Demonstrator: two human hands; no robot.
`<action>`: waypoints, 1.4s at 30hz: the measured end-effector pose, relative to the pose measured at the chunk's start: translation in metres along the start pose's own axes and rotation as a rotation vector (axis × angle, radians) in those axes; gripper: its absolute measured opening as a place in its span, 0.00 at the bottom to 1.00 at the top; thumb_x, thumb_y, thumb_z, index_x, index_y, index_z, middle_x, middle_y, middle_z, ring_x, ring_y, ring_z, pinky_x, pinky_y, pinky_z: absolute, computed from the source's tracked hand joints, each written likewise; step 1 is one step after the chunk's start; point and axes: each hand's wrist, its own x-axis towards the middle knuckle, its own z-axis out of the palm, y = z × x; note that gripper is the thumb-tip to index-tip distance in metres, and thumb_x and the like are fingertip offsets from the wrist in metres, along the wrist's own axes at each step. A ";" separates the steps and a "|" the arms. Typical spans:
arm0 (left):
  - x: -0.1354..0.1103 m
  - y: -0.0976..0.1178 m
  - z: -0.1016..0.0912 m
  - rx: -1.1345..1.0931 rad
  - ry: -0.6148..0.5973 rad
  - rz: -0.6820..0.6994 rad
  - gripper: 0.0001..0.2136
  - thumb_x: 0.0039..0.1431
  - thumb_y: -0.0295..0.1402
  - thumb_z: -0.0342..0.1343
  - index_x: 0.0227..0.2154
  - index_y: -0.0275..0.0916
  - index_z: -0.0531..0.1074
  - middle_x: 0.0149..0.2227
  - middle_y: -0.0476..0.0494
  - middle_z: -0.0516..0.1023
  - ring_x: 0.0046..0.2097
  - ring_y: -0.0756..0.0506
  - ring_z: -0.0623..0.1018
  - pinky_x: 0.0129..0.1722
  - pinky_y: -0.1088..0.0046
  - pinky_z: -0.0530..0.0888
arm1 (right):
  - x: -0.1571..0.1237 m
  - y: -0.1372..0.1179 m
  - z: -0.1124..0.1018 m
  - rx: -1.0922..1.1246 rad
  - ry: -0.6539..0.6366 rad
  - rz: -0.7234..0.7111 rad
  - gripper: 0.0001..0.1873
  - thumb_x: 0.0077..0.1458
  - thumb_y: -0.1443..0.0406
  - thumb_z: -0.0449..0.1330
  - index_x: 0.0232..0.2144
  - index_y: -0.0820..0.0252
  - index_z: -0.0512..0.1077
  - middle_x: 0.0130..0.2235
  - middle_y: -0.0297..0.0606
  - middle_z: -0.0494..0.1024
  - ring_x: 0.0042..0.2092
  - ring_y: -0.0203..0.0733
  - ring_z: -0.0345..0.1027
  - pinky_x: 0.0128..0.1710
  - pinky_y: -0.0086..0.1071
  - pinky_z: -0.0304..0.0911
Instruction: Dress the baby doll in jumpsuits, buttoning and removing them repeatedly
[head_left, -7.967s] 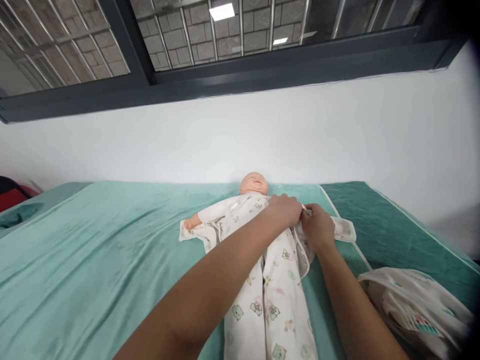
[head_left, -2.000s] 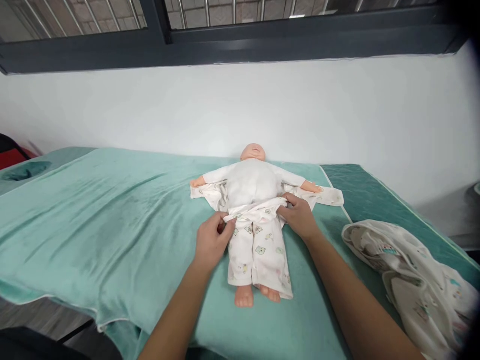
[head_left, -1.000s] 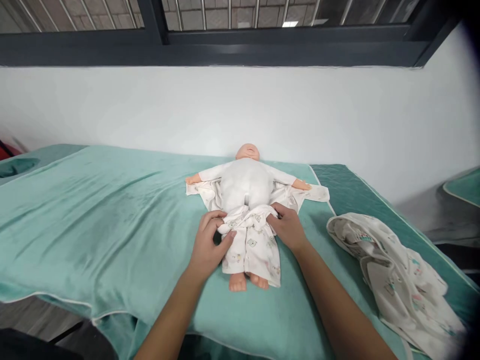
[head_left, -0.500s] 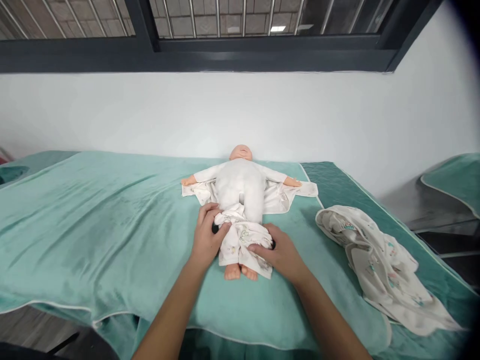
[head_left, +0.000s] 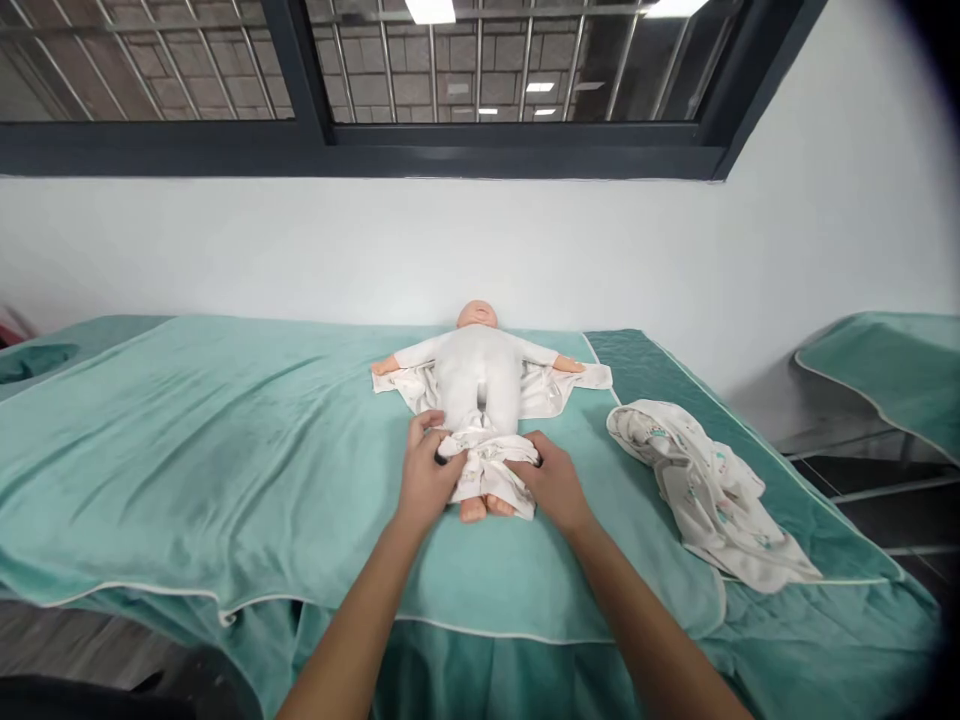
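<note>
A baby doll [head_left: 480, 365] with a white cloth body lies on its back, arms spread and feet toward me. White printed baby pants [head_left: 491, 462] are bunched around its lower legs, with the feet showing below the cuffs. My left hand [head_left: 431, 475] grips the pants at the left side of the waistband, thumb on top. At the right side my right hand [head_left: 555, 480] pinches the same pants. Beneath the doll's arms and back a white baby top [head_left: 544, 392] is spread out flat.
A crumpled white printed cloth [head_left: 709, 490] lies on the right of the bed. The green blanket [head_left: 247, 450] covers the bed, which stands against a white wall [head_left: 375, 250] under a barred window [head_left: 480, 70]. Another green-covered surface [head_left: 892, 370] is at far right.
The camera view has tilted up and shifted. The pants look more gathered toward the waistband, and my right hand has moved higher on their side. Both hands keep hold.
</note>
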 end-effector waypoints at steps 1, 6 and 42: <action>-0.009 0.003 -0.004 0.003 -0.020 -0.001 0.02 0.55 0.29 0.57 0.28 0.38 0.71 0.53 0.40 0.65 0.57 0.41 0.69 0.59 0.61 0.66 | 0.001 0.001 0.000 0.013 -0.001 -0.010 0.08 0.49 0.60 0.60 0.32 0.57 0.69 0.29 0.30 0.72 0.32 0.39 0.62 0.33 0.30 0.57; -0.045 0.001 -0.026 -0.054 -0.236 0.009 0.15 0.55 0.40 0.62 0.43 0.41 0.71 0.59 0.37 0.61 0.63 0.38 0.65 0.61 0.57 0.66 | 0.000 0.000 -0.011 0.059 -0.093 -0.053 0.08 0.49 0.62 0.60 0.33 0.57 0.68 0.30 0.28 0.70 0.33 0.38 0.62 0.34 0.30 0.58; 0.062 0.230 -0.171 0.008 -0.995 -0.010 0.15 0.40 0.38 0.69 0.32 0.38 0.77 0.32 0.47 0.77 0.35 0.44 0.76 0.33 0.72 0.72 | -0.044 -0.218 -0.181 -0.266 -0.529 -0.307 0.30 0.57 0.42 0.54 0.29 0.62 0.78 0.31 0.38 0.77 0.34 0.40 0.69 0.35 0.34 0.62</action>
